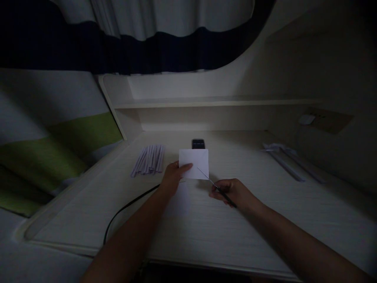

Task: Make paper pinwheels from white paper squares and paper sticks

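My left hand pinches a small white sheet of paper at its left edge, thumb on the near face, holding it above the desk. In my right hand is a slim tool with a dark handle and a thin metal shaft; its exact kind is hard to make out. The shaft points up and left, its tip in front of the sheet's lower right part; whether they touch I cannot tell. Below my left hand, more white paper lies on the desk, partly covered by the forearm.
Several rolled paper tubes lie bundled at the left. Longer paper rolls rest at the right. Behind the sheet sits a small dark device. A black cable curves across the desk. A shelf and curtain stand behind.
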A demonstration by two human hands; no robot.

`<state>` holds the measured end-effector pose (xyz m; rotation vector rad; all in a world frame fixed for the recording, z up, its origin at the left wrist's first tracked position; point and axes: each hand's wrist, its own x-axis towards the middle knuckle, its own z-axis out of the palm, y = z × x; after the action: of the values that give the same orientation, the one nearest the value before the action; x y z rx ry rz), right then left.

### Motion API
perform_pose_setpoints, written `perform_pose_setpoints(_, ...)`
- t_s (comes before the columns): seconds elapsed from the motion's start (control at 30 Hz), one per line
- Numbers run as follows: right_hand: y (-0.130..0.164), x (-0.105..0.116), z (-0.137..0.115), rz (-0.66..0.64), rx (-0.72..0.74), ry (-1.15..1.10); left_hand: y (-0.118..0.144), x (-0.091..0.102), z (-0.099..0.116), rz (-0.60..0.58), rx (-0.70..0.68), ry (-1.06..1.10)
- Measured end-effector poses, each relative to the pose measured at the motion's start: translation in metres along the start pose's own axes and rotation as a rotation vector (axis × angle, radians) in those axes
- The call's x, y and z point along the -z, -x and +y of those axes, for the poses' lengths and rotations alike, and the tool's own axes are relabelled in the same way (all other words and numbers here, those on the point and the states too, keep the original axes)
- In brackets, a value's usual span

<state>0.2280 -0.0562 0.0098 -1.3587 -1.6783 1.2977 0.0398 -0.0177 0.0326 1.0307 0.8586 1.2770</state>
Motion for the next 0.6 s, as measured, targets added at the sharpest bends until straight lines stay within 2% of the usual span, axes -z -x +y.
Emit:
perform_pose_setpoints(0.17,-0.006,0.005,0.005,-0.045,-0.064,0.028,-0.011,0.01,-0.013,0.034,-0.046,-0.035)
perform_pose_setpoints(0.23,-0.009,0.007,0.006,-0.034,-0.075,0.006,-0.017,0.017,-0.016,0.114,-0.084,-0.017)
perform_pose_setpoints(0.37,-0.016,0.011,0.01,0.057,-0.066,-0.051,-0.028,0.032,-0.016,0.36,-0.143,0.005)
perform_pose_setpoints(0.43,-0.018,0.012,0.013,0.069,-0.059,-0.048,-0.032,0.038,-0.015,0.436,-0.163,0.029)
perform_pose_setpoints(0.53,-0.019,0.012,0.019,0.046,-0.032,0.058,-0.035,0.044,-0.013,0.532,-0.184,0.054)
perform_pose_setpoints(0.6,-0.016,0.009,0.019,0.075,-0.004,0.244,-0.037,0.046,-0.012,0.579,-0.187,0.066)
